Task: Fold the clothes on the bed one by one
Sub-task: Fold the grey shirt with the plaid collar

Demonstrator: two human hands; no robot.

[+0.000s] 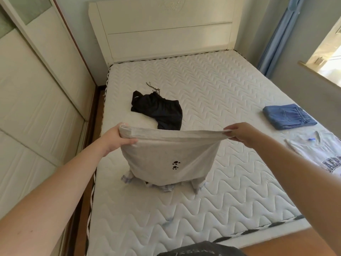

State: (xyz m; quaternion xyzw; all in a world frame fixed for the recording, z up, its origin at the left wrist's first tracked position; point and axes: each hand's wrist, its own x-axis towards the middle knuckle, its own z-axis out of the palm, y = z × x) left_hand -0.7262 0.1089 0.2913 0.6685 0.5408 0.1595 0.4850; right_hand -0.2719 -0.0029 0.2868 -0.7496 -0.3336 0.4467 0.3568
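I hold the grey shorts (166,156) up by the waistband, over the middle of the mattress (230,100) — my left hand (115,138) grips one end, my right hand (239,132) pinches the other. The checked leg hems touch the mattress at 6 o'clock. To fold well, I should keep the band tight and level, then lay it flat. The black shorts (158,109) wait at 12 o'clock — the folded denim (287,116) lies at 2 o'clock.
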